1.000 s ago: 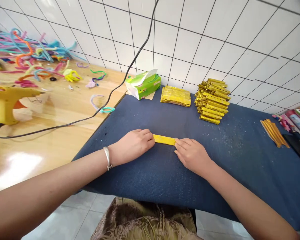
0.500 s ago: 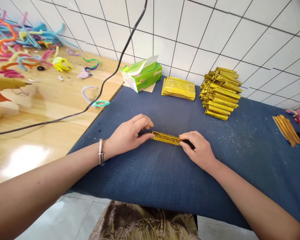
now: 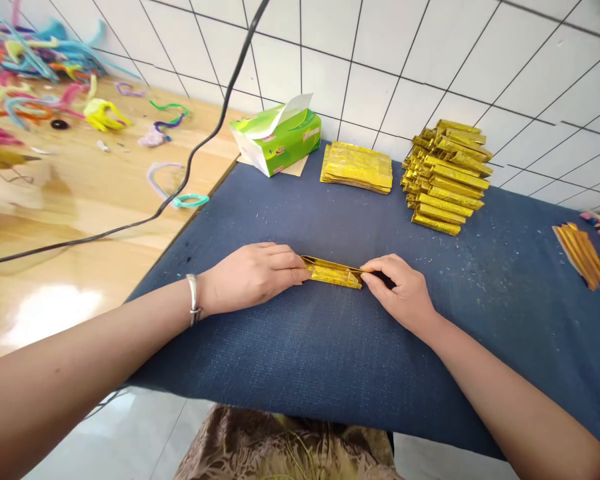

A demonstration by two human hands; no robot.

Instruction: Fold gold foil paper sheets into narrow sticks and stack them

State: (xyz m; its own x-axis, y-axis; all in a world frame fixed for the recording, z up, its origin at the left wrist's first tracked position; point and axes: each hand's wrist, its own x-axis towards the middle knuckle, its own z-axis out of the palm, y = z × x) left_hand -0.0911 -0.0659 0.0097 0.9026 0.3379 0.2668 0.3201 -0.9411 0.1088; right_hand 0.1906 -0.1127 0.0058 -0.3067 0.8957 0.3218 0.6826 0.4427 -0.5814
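Observation:
A strip of folded gold foil paper (image 3: 334,273) lies on the dark blue cloth between my two hands, its long upper edge standing up a little. My left hand (image 3: 260,275), with a silver bracelet at the wrist, pinches the strip's left end, and the fingers are pressed together over it. At the opposite end, the thumb and forefinger of my right hand (image 3: 395,283) pinch the corner. Further back sit a flat stack of gold paper sheets (image 3: 357,167) and a pile of folded gold strips (image 3: 447,179).
A green tissue pack (image 3: 285,140) stands near the tiled wall. The black cable (image 3: 200,150) crosses the wooden table (image 3: 100,207) on the left, where colourful pipe cleaners (image 3: 35,60) are heaped. Several orange-gold strips (image 3: 583,257) lie at the far right of the blue cloth (image 3: 280,353).
My left hand has closed its raised fingers onto the strip's left end. The strip's upper edge has lifted under my right fingers. The view has shifted slightly.

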